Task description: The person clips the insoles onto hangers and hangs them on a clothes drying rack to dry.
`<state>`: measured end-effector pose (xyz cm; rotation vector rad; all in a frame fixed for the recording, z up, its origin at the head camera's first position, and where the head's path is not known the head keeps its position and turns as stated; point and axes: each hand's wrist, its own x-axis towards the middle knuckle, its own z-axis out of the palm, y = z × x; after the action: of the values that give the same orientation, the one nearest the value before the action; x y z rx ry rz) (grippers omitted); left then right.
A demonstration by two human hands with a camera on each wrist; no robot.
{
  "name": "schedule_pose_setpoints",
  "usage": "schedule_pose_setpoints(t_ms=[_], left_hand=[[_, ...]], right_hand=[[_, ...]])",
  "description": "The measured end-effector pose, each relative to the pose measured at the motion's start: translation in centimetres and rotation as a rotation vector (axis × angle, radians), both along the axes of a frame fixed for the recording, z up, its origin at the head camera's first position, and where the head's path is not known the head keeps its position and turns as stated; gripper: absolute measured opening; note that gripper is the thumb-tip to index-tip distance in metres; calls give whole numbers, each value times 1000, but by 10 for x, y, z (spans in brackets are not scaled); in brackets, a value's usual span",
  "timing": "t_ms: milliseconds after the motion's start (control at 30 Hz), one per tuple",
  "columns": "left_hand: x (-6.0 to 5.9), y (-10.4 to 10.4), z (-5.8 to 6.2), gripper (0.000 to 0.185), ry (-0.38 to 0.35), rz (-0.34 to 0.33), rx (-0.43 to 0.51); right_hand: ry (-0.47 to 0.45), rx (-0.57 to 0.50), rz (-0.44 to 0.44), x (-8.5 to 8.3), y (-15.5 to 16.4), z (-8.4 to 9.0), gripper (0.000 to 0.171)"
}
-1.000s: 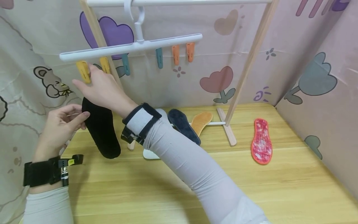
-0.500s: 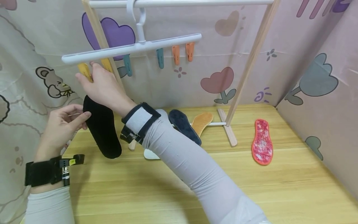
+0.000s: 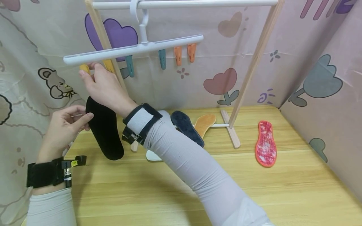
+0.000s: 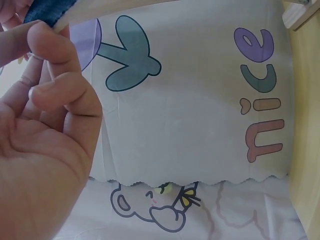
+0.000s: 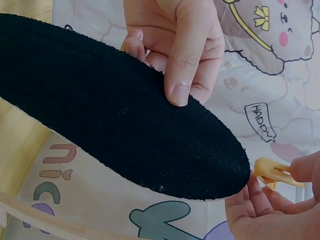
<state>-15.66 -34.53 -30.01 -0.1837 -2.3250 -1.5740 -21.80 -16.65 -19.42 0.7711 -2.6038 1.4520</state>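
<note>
Pastel cartoon sheets back a wooden tabletop [image 3: 198, 194]. Left hand [image 3: 63, 125] pinches the black insole [image 3: 104, 128] between thumb and fingers, just under the white clip hanger [image 3: 133, 50]. Right hand [image 3: 103, 86] fingers pinch the yellow clip [image 5: 272, 172] at the hanger's left end, touching the insole's tip.
</note>
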Motion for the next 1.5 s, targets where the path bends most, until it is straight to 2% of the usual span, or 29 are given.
schedule_pose_setpoints(t_ms=[100,467,833,1367,1500], left_hand=[[0,0,0,4,10,9,-25],[0,1,0,4,12,-30,82],[-1,2,-1,4,28,-42,136],[-2,2,-1,6,82,-8,97],[-2,3,0,6,90,-29,149]], right_hand=[[-12,0,-12,0,0,0,42],[-15,-33,-18,-5,1,-1,36],[-14,-84,2,-8,3,-5,34],[-5,-141,6,-9,5,-9,25],[16,-129,10,-10,5,-9,25]])
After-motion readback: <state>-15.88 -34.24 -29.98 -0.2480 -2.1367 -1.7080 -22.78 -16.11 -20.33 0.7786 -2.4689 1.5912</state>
